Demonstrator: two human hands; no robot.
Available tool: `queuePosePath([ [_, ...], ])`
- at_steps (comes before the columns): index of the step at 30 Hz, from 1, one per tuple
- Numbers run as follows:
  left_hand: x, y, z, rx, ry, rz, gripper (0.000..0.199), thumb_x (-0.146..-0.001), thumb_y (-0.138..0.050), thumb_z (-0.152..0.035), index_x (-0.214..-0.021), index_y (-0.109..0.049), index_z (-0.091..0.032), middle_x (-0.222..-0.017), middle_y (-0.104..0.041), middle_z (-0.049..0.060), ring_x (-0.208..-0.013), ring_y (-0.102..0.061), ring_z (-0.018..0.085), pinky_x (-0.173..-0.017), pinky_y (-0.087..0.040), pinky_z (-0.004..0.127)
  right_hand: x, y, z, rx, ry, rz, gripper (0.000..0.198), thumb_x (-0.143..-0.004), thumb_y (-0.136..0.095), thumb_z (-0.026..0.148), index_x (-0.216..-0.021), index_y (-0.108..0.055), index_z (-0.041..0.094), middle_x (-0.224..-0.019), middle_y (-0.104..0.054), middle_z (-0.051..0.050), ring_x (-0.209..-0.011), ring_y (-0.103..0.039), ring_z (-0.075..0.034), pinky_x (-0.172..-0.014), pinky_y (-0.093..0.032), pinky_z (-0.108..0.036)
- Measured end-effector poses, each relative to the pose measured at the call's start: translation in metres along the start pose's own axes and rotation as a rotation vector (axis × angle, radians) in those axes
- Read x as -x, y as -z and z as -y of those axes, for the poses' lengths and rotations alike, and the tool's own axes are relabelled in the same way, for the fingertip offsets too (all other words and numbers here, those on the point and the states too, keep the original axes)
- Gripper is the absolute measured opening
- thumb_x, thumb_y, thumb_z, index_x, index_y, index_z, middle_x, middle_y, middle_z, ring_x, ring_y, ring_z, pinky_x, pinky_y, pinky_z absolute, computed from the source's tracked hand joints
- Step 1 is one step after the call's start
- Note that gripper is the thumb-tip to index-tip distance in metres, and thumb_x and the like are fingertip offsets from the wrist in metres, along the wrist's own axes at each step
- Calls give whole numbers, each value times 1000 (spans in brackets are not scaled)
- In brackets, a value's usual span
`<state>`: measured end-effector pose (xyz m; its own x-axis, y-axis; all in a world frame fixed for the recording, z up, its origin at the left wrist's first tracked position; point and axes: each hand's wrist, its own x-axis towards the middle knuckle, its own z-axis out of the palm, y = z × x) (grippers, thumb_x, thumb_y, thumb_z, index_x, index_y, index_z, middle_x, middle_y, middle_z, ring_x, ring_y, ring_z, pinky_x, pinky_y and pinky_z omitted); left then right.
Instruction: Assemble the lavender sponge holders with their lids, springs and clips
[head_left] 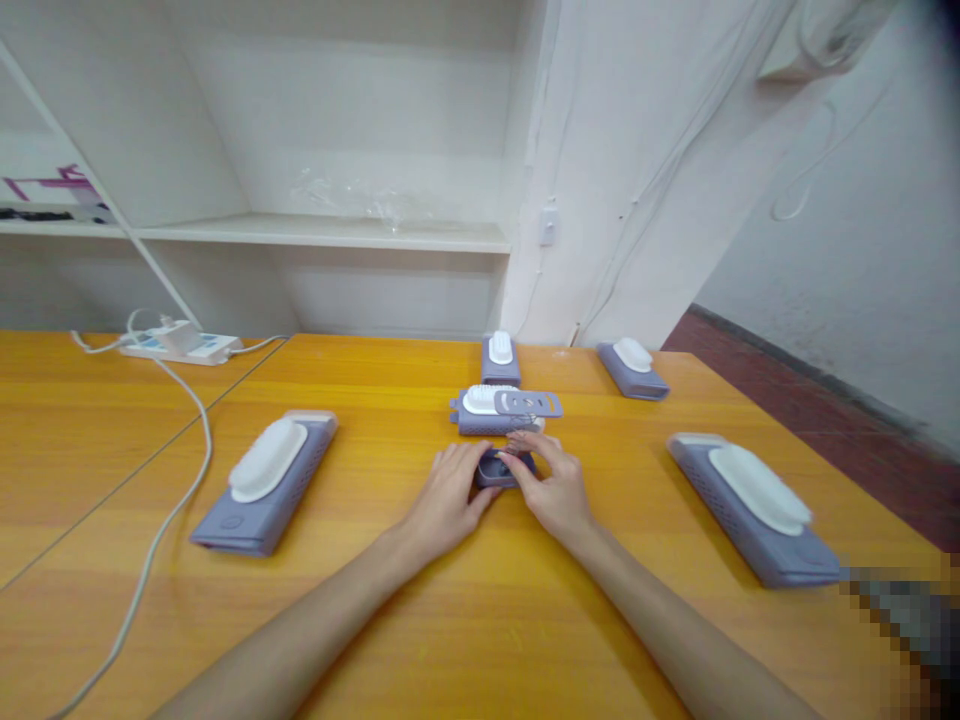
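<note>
A small grey-purple open case [496, 481] rests on the table in front of me, with a dark hollow inside. My left hand [448, 492] grips its left end between thumb and fingers. Over the right side of the case, my right hand [553, 488] is closed in a pinch; what its fingertips hold is too small to make out. Just behind lies a grey-purple holder [487, 424] with a white bristled brush head [478, 399]. A flat grey-purple strip with holes [529, 403] lies across it.
Grey-purple pieces topped with white oval parts lie at left [268, 460], right [759, 488], back right [631, 356] and back middle [500, 348]. A power strip [214, 349] and white cable [180, 500] occupy the left. White shelving [322, 230] stands behind the wooden table [390, 640].
</note>
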<state>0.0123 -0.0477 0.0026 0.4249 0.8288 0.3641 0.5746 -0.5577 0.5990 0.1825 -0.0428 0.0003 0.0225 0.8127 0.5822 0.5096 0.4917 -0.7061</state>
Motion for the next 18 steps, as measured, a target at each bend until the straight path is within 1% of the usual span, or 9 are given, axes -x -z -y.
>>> queuePosePath([
  [4,0,0,0,-5,1,8,44,-82,-56,-27,-123,-43,-22,-117,-55,9,-105,-49,25,-88,-37,40,1,0,-1,6,9,24,19,-79,-64,29,-96,-63,23,-91,-68,-5,-88,-62,-20,-83,-48,-37],
  [9,0,0,0,-4,3,4,44,-82,-55,-27,-124,-43,-23,-117,-55,9,-104,-49,25,-88,-37,40,-3,2,4,143,67,45,14,-76,-66,27,-90,-64,22,-88,-69,-5,-88,-60,-22,-85,-42,-41],
  [14,-1,1,-1,-9,16,11,41,-82,-55,-28,-121,-46,-23,-115,-56,9,-103,-50,25,-87,-38,40,-8,3,5,142,-5,84,8,-72,-68,27,-76,-64,22,-83,-67,-3,-86,-60,-21,-84,-40,-40],
  [18,-1,0,-1,18,26,3,40,-81,-57,-29,-120,-47,-23,-113,-57,9,-102,-51,25,-87,-39,40,-9,2,0,81,-67,114,11,-72,-67,30,-75,-62,21,-83,-66,-2,-76,-63,-18,-84,-41,-40],
])
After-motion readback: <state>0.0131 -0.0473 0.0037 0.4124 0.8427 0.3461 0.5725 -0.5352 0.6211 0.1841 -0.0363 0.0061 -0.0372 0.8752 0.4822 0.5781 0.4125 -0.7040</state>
